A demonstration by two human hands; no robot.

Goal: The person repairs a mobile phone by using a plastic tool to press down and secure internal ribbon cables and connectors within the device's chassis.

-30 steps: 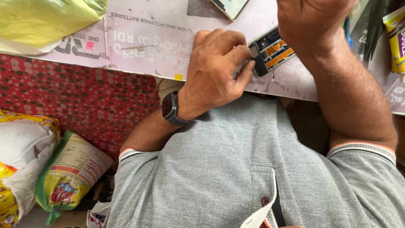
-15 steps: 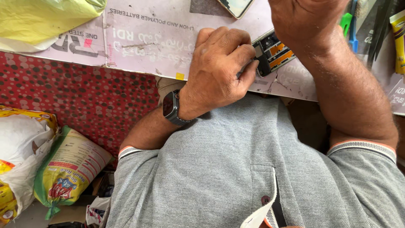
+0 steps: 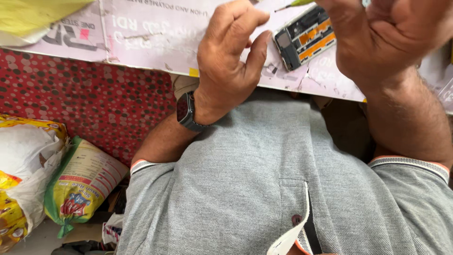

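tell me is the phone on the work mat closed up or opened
Opened. The phone lies flat on the pale mat with its back cover off: orange strips and dark inner parts show.

A pale pink printed mat [image 3: 155,38] covers the top of the frame. Its edge looks worn and chipped. A yellow plastic sheet [image 3: 37,16] lies in the upper left corner, partly over the mat. Below the mat hangs a red cloth with dark and light dots [image 3: 89,104], on the left side. In the lower left corner sits a big white and yellow sack [image 3: 21,174]. Just beside it leans a green and yellow printed bag [image 3: 82,182], touching the sack. A grey knitted shirt with an orange-edged sleeve [image 3: 245,189] fills the lower middle and right.
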